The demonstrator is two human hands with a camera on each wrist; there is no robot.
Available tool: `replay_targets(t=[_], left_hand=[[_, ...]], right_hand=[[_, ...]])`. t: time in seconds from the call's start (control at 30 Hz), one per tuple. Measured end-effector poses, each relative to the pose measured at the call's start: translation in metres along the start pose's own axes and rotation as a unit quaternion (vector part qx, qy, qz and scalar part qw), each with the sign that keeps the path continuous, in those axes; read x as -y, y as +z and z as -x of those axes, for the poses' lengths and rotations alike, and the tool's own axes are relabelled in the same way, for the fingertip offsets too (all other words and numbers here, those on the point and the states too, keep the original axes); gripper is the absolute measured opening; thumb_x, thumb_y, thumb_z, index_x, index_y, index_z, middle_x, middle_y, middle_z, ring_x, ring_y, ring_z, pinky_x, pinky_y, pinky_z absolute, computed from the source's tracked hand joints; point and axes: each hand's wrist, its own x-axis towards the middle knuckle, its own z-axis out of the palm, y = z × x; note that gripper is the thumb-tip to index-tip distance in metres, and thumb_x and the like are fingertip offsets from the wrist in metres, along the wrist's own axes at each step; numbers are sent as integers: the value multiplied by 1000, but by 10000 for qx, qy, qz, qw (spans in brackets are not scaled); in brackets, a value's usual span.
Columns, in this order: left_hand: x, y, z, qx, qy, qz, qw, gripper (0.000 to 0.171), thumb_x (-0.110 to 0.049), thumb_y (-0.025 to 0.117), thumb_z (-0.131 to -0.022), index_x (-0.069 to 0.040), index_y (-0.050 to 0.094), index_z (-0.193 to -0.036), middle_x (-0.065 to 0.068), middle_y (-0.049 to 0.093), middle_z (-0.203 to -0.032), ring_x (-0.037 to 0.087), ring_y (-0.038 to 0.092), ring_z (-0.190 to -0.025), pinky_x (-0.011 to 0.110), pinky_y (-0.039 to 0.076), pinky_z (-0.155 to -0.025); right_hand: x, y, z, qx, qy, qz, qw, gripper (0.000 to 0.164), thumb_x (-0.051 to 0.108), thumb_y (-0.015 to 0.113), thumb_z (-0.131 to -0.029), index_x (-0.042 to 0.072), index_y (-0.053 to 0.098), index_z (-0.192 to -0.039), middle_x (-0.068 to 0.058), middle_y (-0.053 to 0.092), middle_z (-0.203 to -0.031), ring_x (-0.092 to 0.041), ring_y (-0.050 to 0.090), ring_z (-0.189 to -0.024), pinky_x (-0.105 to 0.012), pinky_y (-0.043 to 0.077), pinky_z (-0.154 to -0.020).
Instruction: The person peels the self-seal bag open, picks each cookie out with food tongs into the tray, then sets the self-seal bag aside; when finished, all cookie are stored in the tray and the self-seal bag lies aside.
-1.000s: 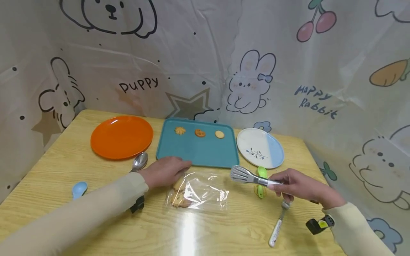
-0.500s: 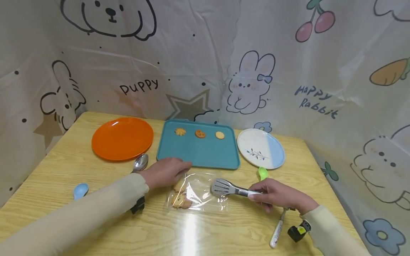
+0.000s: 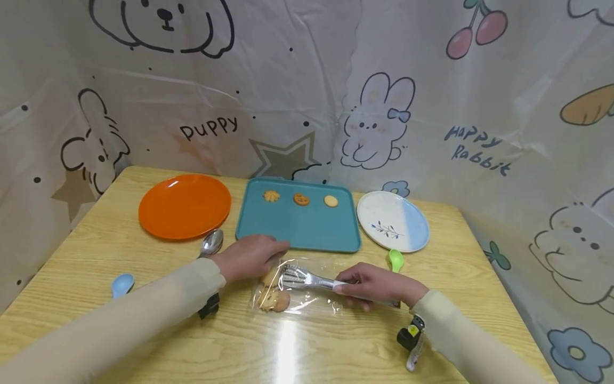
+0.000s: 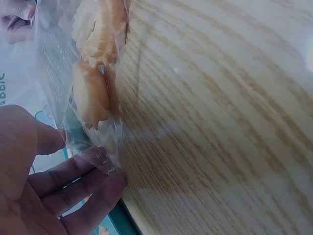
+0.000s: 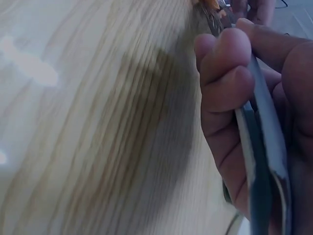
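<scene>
A clear plastic bag with several cookies inside lies on the table. My left hand holds the bag's far left edge; in the left wrist view the thumb and fingers are at the film on either side. In my right hand is a pair of metal tongs with slotted heads, which point left over the bag near the cookies. The right wrist view shows the fingers curled round the tongs' handles. Whether the heads are inside the bag, I cannot tell.
Behind the bag stands a teal tray bearing three cookies. An orange plate is at left, a white and blue plate at right. Spoons lie about: metal, blue, green. A fork's handle shows under the right wrist.
My right hand has moved left with the tongs, from beside the green spoon to over the bag, bringing their heads close to the cookies. My left hand has stayed at the bag's edge.
</scene>
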Motion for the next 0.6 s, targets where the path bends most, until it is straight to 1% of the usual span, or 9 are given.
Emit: replay_targets(t=[0.07,0.17,0.33,0.4,0.47,0.6], left_hand=[[-1,1,0,9,-20,-7,10000,7,-18,53,-99,-18,57,-94,-7,50,-69,11,45,-63,25,39,-60],[-1,1,0,12,17,-17,10000,8,-18,53,-99,-18,56,-92,-7,49,-68,11,45,-62,25,38,-59],[-1,1,0,37,33,-30,10000,11,-17,53,-99,-18,54,-89,-6,47,-67,10,44,-62,25,37,-59],[-1,1,1,27,5,-25,10000,11,-17,53,-100,-19,54,-88,-6,46,-67,10,44,-62,25,37,-59],[0,1,1,12,-7,-15,10000,12,-17,53,-100,-18,54,-88,-6,46,-67,10,43,-62,24,36,-59],[0,1,1,-34,28,-27,10000,11,-18,53,-99,-19,54,-88,-6,46,-67,11,44,-62,25,37,-59]], right_hand=[[1,2,-6,21,10,-69,10000,28,34,51,-100,11,67,-100,-18,65,-77,-11,50,-45,-28,46,-44],[1,5,-12,71,-35,-174,9998,28,33,51,-100,9,66,-99,-18,64,-78,-8,50,-45,-26,46,-44],[1,7,-12,87,-73,-245,9996,28,31,52,-100,6,65,-97,-14,63,-75,-7,51,-45,-26,45,-44],[-1,5,-8,37,-23,-254,9997,29,32,53,-100,6,65,-97,-14,63,-75,-7,50,-45,-26,44,-44],[-3,2,1,0,41,-298,9995,30,32,52,-100,5,64,-97,-19,63,-75,-9,50,-46,-28,44,-44],[-11,-4,28,-30,77,-463,9989,31,30,51,-101,1,63,-98,-31,59,-77,-8,50,-47,-32,44,-42]])
